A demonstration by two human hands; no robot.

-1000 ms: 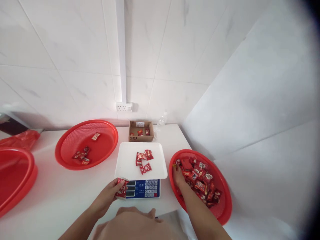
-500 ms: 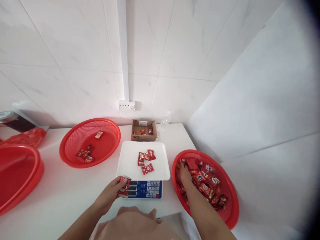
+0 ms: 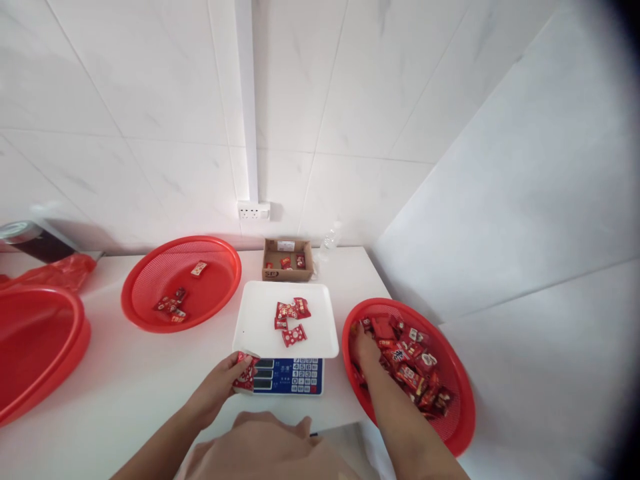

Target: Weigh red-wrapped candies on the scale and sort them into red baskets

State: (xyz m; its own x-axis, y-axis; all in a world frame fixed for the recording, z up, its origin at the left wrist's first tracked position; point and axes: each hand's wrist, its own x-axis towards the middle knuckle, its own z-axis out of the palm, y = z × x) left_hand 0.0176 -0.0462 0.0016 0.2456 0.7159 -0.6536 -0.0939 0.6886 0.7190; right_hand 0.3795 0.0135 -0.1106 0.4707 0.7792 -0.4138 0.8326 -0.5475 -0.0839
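My left hand (image 3: pixel 225 377) pinches a red candy packet (image 3: pixel 245 372) at the front left corner of the scale. On the white weighing tray (image 3: pixel 260 320) lie several red candy packets (image 3: pixel 294 335), grouped right of its middle. Below the tray shows the scale's blue keypad and display panel (image 3: pixel 289 375). My right hand (image 3: pixel 365 350) reaches down into the left side of a red plastic basket (image 3: pixel 465 420) full of red wrapped candies (image 3: pixel 410 377). Its fingertips are hidden among the packets, so their grip does not show.
A red mesh basket (image 3: pixel 215 297) with a few packets stands back left. Behind the scale sits a small cardboard box (image 3: pixel 280 274) holding some packets. Another red basket (image 3: pixel 75 360) and a red plastic bag (image 3: pixel 65 272) are far left. A wall socket (image 3: pixel 254 211) is behind.
The view has shifted slightly. My left hand keeps the candy packet in about the same place, and my right hand stays in the basket, a little lower.
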